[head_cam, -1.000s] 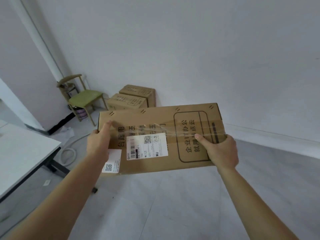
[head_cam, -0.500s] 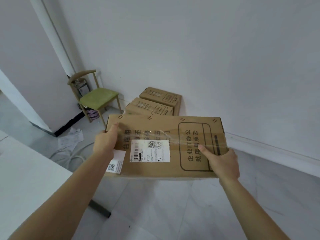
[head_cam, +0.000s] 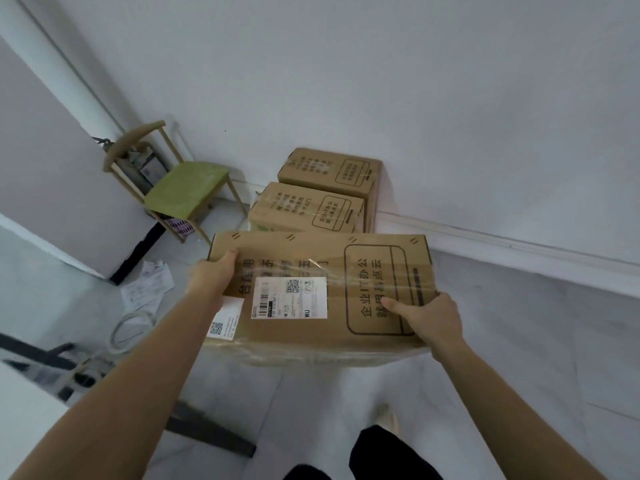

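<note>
Above the pale floor, a taped cardboard box [head_cam: 322,296] is being held level between both hands. The left hand [head_cam: 213,277] is gripping its left end, thumb lying on top; the right hand [head_cam: 431,318] is clasping the right end, thumb pressing the printed face. Two more boxes [head_cam: 311,206] are sitting just beyond it, against the wall.

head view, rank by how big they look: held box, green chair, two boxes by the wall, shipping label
1. held box, nearest the camera, which inflates it
2. green chair
3. nearer wall box and farther wall box, alike, unranked
4. shipping label
</note>
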`<action>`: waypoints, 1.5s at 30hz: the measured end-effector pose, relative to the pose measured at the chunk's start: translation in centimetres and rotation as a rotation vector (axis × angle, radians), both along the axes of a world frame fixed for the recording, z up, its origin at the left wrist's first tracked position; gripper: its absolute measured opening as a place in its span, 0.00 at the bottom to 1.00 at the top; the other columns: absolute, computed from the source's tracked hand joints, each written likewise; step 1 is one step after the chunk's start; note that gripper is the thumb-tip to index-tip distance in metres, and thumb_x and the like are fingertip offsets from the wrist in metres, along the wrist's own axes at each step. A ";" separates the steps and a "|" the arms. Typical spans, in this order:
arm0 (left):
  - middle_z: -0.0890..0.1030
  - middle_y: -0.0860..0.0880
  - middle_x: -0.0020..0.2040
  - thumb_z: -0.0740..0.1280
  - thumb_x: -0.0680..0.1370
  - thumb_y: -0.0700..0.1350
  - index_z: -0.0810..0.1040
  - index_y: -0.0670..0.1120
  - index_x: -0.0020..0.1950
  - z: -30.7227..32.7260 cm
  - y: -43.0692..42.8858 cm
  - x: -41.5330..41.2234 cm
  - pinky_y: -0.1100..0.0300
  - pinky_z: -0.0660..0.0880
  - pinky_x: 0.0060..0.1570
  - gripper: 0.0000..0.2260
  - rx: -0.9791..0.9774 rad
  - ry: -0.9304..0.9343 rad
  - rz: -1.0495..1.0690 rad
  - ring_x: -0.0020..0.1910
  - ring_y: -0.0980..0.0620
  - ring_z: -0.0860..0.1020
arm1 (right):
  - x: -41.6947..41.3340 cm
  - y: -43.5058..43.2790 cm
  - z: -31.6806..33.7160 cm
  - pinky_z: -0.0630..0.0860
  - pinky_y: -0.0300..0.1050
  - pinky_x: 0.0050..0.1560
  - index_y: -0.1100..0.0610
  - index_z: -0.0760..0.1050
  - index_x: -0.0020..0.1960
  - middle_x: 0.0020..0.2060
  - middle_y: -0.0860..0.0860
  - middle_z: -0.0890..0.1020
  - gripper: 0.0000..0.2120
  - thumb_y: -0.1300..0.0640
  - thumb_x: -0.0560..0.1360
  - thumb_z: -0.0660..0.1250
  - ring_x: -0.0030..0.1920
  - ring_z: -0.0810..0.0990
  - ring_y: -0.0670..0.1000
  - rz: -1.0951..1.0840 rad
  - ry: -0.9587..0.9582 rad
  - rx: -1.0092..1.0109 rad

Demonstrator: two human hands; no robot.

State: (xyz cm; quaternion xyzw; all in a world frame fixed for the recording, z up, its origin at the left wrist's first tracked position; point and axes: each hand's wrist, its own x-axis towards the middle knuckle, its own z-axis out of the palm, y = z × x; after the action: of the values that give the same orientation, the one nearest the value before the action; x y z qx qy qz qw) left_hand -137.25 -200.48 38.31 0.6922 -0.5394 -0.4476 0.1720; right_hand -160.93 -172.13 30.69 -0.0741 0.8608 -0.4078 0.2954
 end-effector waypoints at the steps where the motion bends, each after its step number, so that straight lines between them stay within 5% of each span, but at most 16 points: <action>1: 0.80 0.42 0.56 0.69 0.71 0.65 0.72 0.41 0.66 -0.2 -1.5 -0.5 0.43 0.78 0.58 0.34 0.010 -0.010 0.012 0.53 0.40 0.80 | -0.9 -1.6 -0.5 0.82 0.55 0.54 0.56 0.76 0.60 0.53 0.52 0.81 0.60 0.19 0.39 0.75 0.53 0.81 0.54 0.018 -0.029 -0.004; 7: 0.77 0.40 0.61 0.69 0.74 0.64 0.70 0.42 0.69 -1.5 -10.9 -1.9 0.43 0.77 0.61 0.34 -0.011 -0.126 0.048 0.58 0.39 0.78 | -2.7 -10.6 -2.0 0.81 0.55 0.59 0.56 0.71 0.65 0.59 0.52 0.77 0.66 0.25 0.34 0.80 0.59 0.78 0.54 0.160 -0.137 0.064; 10: 0.72 0.37 0.67 0.64 0.80 0.60 0.68 0.38 0.73 -3.5 -15.7 -2.9 0.50 0.72 0.60 0.31 -0.063 -0.214 -0.003 0.63 0.37 0.74 | -2.2 -15.0 -2.5 0.78 0.54 0.63 0.62 0.66 0.68 0.63 0.54 0.72 0.64 0.34 0.43 0.86 0.62 0.75 0.55 0.271 -0.203 0.193; 13: 0.74 0.37 0.66 0.61 0.75 0.65 0.68 0.39 0.73 -7.6 -20.8 -3.2 0.46 0.72 0.63 0.36 -0.024 -0.273 -0.046 0.62 0.35 0.75 | -1.1 -18.9 -4.8 0.78 0.53 0.63 0.64 0.64 0.71 0.62 0.55 0.72 0.68 0.32 0.40 0.83 0.61 0.75 0.55 0.314 -0.210 0.274; 16: 0.77 0.38 0.62 0.60 0.69 0.66 0.69 0.40 0.71 -13.4 -26.3 -3.4 0.39 0.73 0.63 0.39 0.086 -0.295 -0.086 0.59 0.35 0.76 | 0.4 -22.1 -7.7 0.77 0.52 0.64 0.66 0.62 0.71 0.63 0.56 0.70 0.64 0.36 0.46 0.85 0.64 0.72 0.56 0.275 -0.208 0.305; 27: 0.78 0.43 0.63 0.68 0.67 0.58 0.72 0.43 0.70 -27.0 -36.9 -8.2 0.41 0.77 0.59 0.35 0.163 -0.200 -0.285 0.60 0.39 0.78 | 2.6 -29.1 -17.3 0.71 0.53 0.68 0.62 0.56 0.76 0.69 0.58 0.65 0.55 0.45 0.61 0.85 0.69 0.69 0.58 0.087 -0.220 0.345; 32: 0.54 0.42 0.81 0.68 0.74 0.47 0.61 0.50 0.80 -32.7 -34.4 -9.7 0.46 0.55 0.77 0.35 0.108 -0.365 -0.793 0.78 0.38 0.58 | 1.7 -31.2 -21.8 0.69 0.55 0.70 0.54 0.49 0.82 0.77 0.56 0.62 0.46 0.55 0.74 0.75 0.73 0.68 0.58 0.126 -0.168 0.333; 35: 0.50 0.40 0.82 0.65 0.79 0.43 0.61 0.44 0.80 -34.2 -31.2 -10.1 0.41 0.53 0.77 0.29 0.096 -0.419 -0.925 0.80 0.38 0.50 | 1.0 -31.5 -22.1 0.72 0.49 0.60 0.52 0.60 0.79 0.70 0.55 0.71 0.34 0.56 0.77 0.70 0.68 0.73 0.59 0.098 -0.185 0.339; 37: 0.61 0.39 0.78 0.63 0.81 0.47 0.70 0.41 0.74 -33.7 -30.3 -10.8 0.41 0.63 0.73 0.22 0.093 -0.345 -0.846 0.76 0.37 0.61 | 0.0 -31.4 -21.0 0.69 0.41 0.55 0.53 0.66 0.75 0.63 0.52 0.77 0.26 0.58 0.78 0.68 0.64 0.76 0.57 0.084 -0.203 0.305; 40: 0.80 0.42 0.53 0.56 0.85 0.49 0.78 0.43 0.57 -30.0 -29.5 -13.5 0.47 0.76 0.53 0.14 0.016 -0.262 -0.830 0.54 0.39 0.79 | -2.1 -31.0 -17.2 0.68 0.40 0.58 0.56 0.68 0.75 0.66 0.52 0.77 0.22 0.58 0.81 0.66 0.66 0.75 0.55 0.093 -0.157 0.232; 43: 0.77 0.46 0.39 0.53 0.86 0.49 0.74 0.43 0.48 -24.6 -28.8 -18.2 0.52 0.71 0.39 0.15 -0.161 -0.197 -0.951 0.40 0.44 0.77 | -5.0 -30.8 -12.8 0.71 0.46 0.66 0.56 0.66 0.77 0.71 0.52 0.75 0.25 0.49 0.83 0.63 0.67 0.76 0.53 0.047 -0.038 0.194; 45: 0.75 0.47 0.36 0.53 0.86 0.47 0.73 0.44 0.47 -20.1 -27.8 -22.1 0.54 0.67 0.35 0.14 -0.297 -0.124 -1.062 0.35 0.47 0.73 | -7.2 -30.0 -9.2 0.73 0.42 0.60 0.55 0.70 0.74 0.66 0.50 0.79 0.22 0.47 0.84 0.62 0.60 0.78 0.49 -0.051 0.065 0.150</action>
State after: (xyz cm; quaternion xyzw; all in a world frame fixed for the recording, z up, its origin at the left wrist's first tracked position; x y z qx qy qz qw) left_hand -159.36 -228.24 18.21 0.3184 -0.8807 -0.3503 -0.0138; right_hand -168.13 -202.09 21.47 -0.0431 0.8996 -0.3471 0.2614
